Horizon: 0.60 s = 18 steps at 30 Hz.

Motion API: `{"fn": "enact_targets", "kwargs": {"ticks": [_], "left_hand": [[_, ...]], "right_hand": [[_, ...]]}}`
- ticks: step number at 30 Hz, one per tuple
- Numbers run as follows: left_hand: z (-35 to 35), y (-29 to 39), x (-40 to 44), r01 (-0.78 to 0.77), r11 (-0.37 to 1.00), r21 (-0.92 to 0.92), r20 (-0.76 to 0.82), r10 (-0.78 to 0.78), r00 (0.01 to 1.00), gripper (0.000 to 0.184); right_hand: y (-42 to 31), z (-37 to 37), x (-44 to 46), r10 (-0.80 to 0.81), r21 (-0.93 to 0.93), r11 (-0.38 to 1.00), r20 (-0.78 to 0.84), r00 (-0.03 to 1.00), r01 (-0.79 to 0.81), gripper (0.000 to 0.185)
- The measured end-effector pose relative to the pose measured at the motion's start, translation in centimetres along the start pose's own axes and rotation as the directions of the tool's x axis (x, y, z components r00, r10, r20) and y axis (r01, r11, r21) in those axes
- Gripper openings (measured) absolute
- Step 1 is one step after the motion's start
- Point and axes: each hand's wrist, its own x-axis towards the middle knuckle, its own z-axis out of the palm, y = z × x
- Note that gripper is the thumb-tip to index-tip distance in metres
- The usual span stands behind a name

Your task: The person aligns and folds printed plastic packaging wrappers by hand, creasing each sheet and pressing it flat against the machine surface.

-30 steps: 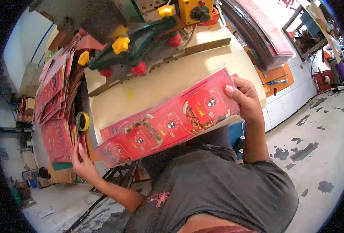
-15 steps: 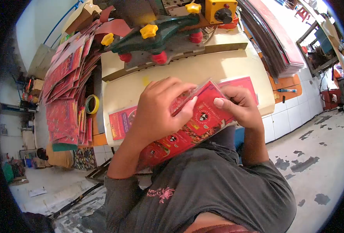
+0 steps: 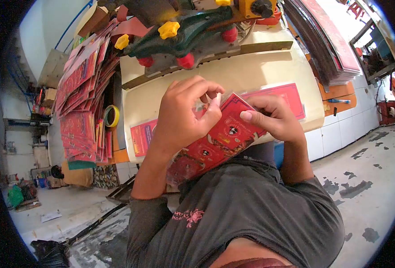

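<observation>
My right hand grips a red printed sheet in glossy clear plastic near its upper right corner, thumb on top. The sheet slants down toward my lap and carries round logos and food pictures; whether it is one layer or several I cannot tell. Close to its upper edge is my left hand, thumb and fingertips drawn together; anything pinched there is too small to make out. Beneath both hands, another red printed sheet lies on the cream work surface, partly covered.
A machine with a dark green frame and yellow knobs stands at the back. To the left are stacked red printed sheets and a yellow tape roll. Tall stacked panels and a blue pen are at right.
My left thumb has risen from the sheet's face to meet the fingertips by its upper edge. My right hand keeps its grip. The whole view has shifted slightly.
</observation>
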Motion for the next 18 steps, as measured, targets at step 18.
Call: {"fn": "enact_targets", "kwargs": {"ticks": [18], "left_hand": [[2.8, -1.0, -1.2, -0.021, 0.927, 0.375, -0.135, 0.077, 0.988, 0.019]], "right_hand": [[1.6, 0.8, 1.1, -0.049, -0.200, 0.979, -0.065, 0.997, 0.035, 0.030]]}}
